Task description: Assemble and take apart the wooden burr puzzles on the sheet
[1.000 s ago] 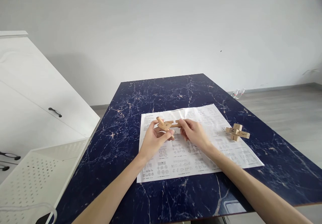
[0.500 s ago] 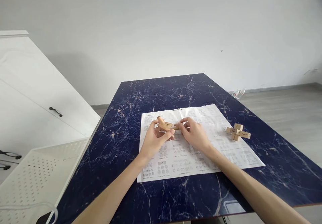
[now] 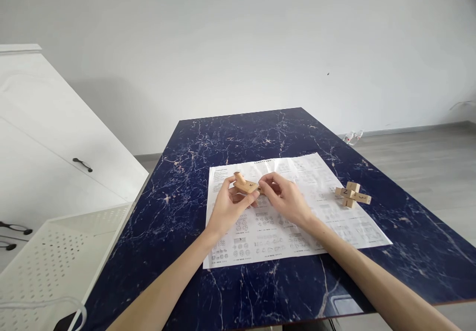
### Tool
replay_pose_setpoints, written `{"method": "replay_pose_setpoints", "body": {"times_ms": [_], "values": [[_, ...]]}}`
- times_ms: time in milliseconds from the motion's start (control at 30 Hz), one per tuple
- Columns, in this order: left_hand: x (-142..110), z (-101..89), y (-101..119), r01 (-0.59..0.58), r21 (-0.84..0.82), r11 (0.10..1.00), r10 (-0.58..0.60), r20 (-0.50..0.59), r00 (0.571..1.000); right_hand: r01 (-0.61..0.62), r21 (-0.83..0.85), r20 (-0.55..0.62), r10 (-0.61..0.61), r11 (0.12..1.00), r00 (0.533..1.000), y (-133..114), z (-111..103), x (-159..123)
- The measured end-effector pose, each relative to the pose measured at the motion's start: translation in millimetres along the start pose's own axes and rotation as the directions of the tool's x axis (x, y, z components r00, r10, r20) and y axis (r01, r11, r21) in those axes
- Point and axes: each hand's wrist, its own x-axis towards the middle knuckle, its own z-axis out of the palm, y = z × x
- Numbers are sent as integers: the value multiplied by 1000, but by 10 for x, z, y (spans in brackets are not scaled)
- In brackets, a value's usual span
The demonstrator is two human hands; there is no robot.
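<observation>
My left hand [image 3: 228, 204] is closed around wooden puzzle pieces [image 3: 246, 186], one of them marked with a black letter and another sticking up at the back. Against their right side, my right hand [image 3: 284, 194] pinches the end of a further wooden piece [image 3: 262, 191], mostly hidden by the fingers. Both hands are just above a printed instruction sheet [image 3: 267, 247] covered in small diagrams. To the right, an assembled cross-shaped wooden puzzle [image 3: 352, 195] with black markings rests by the sheet's right edge.
The sheet lies on a dark blue marble-patterned table [image 3: 230, 137]. White cabinets [image 3: 55, 137] stand at the left, with a perforated white panel [image 3: 48, 256] below. Clear plastic bottles [image 3: 353, 137] are on the floor beyond the table's right edge.
My right hand has shifted slightly left, bringing its piece closer against the ones in my left hand. The held pieces have turned a little. The cross-shaped puzzle has stayed put.
</observation>
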Motion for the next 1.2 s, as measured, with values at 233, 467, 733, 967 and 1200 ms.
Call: {"method": "replay_pose_setpoints", "body": {"times_ms": [233, 467, 733, 967, 1200], "values": [[5, -20, -22, -38, 32, 999, 38, 23, 999, 167, 83, 198, -180, 983, 963, -31, 30, -41], [-15, -28, 2, -154, 262, 953, 138, 77, 987, 29, 201, 294, -89, 979, 952, 22, 42, -37], [-38, 15, -5, -163, 356, 920, 139, 93, 986, 42, 195, 312, -103, 980, 945, -62, 14, -45], [-22, 49, -7, -162, 211, 964, 155, 50, 987, 34, 207, 326, -102, 978, 940, -94, 14, -42], [-14, 19, 4, -134, 239, 962, 148, -42, 988, 5, 264, 345, -99, 965, 933, -80, -7, -34]]}}
